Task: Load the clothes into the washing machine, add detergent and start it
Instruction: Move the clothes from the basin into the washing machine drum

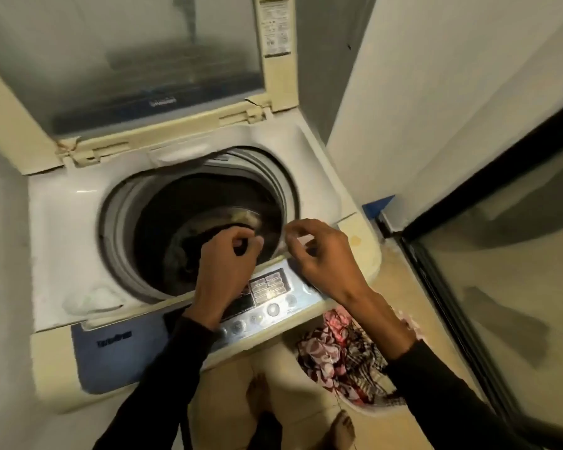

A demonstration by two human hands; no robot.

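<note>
Both hands are over the front rim of the washing machine (62, 228), lid raised; left hand (228, 258) has fingers curled round a dark garment (215, 233) hanging into the drum (189, 216); right hand (319, 248) is loosely curled above the control panel (267, 297), and whether it pinches anything cannot be told. Garment lies directly ahead of and below the left hand, inside the drum mouth; left hand is nearer. Remaining patterned clothes (338, 352) sit in a basket on the floor, low to the right, beneath the right forearm; judged: loading unfinished.
</note>
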